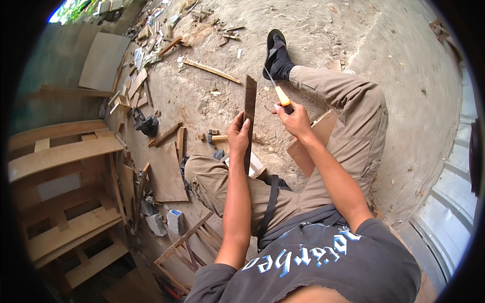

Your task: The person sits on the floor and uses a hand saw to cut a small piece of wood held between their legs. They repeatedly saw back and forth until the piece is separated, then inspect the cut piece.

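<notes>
My left hand (238, 133) is closed around a narrow dark wooden board (250, 96), held on edge so that it runs away from me. Its near end drops down between my bent legs. To the right of it, my right hand (294, 119) grips a screwdriver (283, 96) by its yellow and black handle. The thin metal shaft points away and a little left, toward my foot, clear of the board. A small curved piece shows by the right thumb; what it is I cannot make out. A hammer (219, 138) with a wooden handle lies on the ground beyond my left knee.
A brown wooden panel (309, 154) lies beneath my right forearm. Wooden frames (65, 156) stand at the left, near a flat sheet of board (164, 174). Wood scraps (212, 70) litter the far ground. Corrugated metal (449, 202) lines the right side.
</notes>
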A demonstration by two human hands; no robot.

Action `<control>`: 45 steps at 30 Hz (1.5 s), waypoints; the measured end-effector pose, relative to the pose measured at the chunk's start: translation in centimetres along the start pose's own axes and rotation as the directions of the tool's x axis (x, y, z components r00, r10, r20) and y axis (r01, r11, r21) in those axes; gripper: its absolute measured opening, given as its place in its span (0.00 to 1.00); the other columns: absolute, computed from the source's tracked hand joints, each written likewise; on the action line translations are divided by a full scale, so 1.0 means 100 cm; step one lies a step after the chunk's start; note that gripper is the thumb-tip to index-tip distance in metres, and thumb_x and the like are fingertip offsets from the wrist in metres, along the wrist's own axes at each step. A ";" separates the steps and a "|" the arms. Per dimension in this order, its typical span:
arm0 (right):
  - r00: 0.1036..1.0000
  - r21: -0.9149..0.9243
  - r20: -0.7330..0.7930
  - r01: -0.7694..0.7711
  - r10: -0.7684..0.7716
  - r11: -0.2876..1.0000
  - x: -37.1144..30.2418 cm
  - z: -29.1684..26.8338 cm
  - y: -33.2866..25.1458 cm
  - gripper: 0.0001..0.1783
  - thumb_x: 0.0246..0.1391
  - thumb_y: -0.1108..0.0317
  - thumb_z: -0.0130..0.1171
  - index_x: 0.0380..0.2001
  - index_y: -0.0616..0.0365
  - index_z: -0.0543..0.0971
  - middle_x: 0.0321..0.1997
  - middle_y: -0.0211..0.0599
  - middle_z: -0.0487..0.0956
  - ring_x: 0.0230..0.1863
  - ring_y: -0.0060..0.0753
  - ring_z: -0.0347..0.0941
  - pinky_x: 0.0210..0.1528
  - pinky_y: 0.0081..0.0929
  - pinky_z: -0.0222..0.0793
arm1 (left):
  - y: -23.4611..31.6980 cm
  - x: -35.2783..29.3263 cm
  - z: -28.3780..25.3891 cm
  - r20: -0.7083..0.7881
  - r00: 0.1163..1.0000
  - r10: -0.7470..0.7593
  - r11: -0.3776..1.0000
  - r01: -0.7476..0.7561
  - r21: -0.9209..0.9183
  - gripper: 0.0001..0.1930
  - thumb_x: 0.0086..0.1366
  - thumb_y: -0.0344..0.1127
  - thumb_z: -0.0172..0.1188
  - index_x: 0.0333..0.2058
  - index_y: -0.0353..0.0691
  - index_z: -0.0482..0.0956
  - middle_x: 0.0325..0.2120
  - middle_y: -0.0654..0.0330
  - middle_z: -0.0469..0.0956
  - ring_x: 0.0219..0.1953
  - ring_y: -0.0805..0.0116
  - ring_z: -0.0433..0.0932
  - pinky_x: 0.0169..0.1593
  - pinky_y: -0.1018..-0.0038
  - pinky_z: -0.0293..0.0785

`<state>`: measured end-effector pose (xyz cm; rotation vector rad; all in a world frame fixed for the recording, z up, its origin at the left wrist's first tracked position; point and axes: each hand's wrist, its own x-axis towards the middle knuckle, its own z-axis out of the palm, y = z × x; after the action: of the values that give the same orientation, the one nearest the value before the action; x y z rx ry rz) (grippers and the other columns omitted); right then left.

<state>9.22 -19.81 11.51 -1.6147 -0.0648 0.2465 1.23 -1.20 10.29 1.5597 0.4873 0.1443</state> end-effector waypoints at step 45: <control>0.885 -0.427 0.375 -0.100 0.276 0.899 -0.149 -0.011 -0.101 0.11 0.57 0.68 0.62 0.26 0.64 0.76 0.16 0.28 0.71 0.20 0.15 0.63 0.22 0.21 0.59 | -0.055 0.021 -0.005 -0.310 0.877 -0.366 0.601 0.478 0.641 0.11 0.54 0.24 0.54 0.38 0.32 0.77 0.32 0.42 0.81 0.35 0.48 0.83 0.39 0.58 0.80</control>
<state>-4.01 -23.18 23.33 -1.9489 -0.3108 0.7870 1.77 -0.05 4.50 2.1362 1.1239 -0.3512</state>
